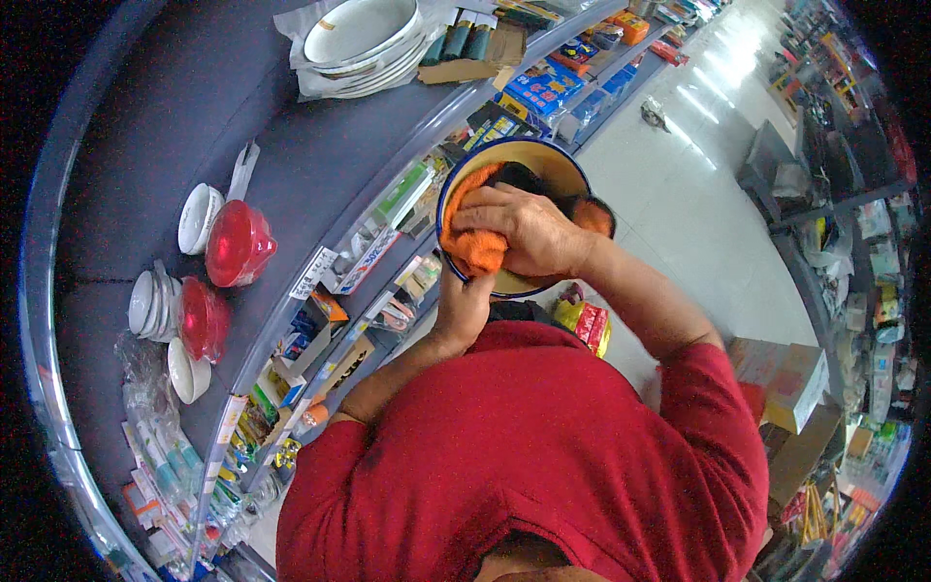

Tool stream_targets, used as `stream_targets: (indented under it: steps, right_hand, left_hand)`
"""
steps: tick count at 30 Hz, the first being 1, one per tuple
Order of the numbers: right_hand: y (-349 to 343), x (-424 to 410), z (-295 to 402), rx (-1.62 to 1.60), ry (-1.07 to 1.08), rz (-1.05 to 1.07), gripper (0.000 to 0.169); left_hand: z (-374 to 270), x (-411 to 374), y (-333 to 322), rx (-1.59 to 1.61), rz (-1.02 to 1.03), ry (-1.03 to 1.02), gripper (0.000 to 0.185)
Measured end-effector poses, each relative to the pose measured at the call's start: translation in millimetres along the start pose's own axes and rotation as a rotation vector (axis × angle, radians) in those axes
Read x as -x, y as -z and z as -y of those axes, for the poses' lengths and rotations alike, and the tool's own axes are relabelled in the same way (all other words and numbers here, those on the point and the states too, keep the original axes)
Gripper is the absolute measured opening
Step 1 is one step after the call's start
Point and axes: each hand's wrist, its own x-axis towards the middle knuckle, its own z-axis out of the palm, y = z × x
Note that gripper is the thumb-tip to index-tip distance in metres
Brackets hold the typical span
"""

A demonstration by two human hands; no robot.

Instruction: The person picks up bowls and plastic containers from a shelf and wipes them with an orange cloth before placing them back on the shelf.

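A round basin (564, 164) with a cream inside and a dark blue rim, perhaps enamel, is tilted in front of my chest. My left hand (465, 309) grips its near left rim, with part of the fingers hidden behind the wall. Inside the basin, my right hand (527, 222) presses a bunched orange cloth (476, 247) against the left side, fingers curled over it. Something dark lies beyond that hand in the basin; I cannot tell what it is. At the basin's right edge shows a dark-rimmed part with an orange patch (593, 217), partly behind my right wrist.
A dark shelf (320, 167) on the left carries stacked oval dishes (360, 36), white bowls (198, 218) and red-wrapped items (236, 244). Lower shelves hold packaged goods. An aisle floor (654, 211) runs on the right, with cartons (796, 385) and more shelving beyond.
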Motion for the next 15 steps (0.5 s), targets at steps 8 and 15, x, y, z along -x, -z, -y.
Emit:
stream_targets:
  steps: [8,15]
  right_hand:
    - [25,11,-27,0.777,0.048,0.077,0.021]
    - [60,-13,-17,0.776,0.008,-0.562,0.03]
  left_hand:
    - [-12,-17,5,0.097,0.027,0.156,0.063]
    - [-45,-30,6,0.156,-0.074,0.06,0.059]
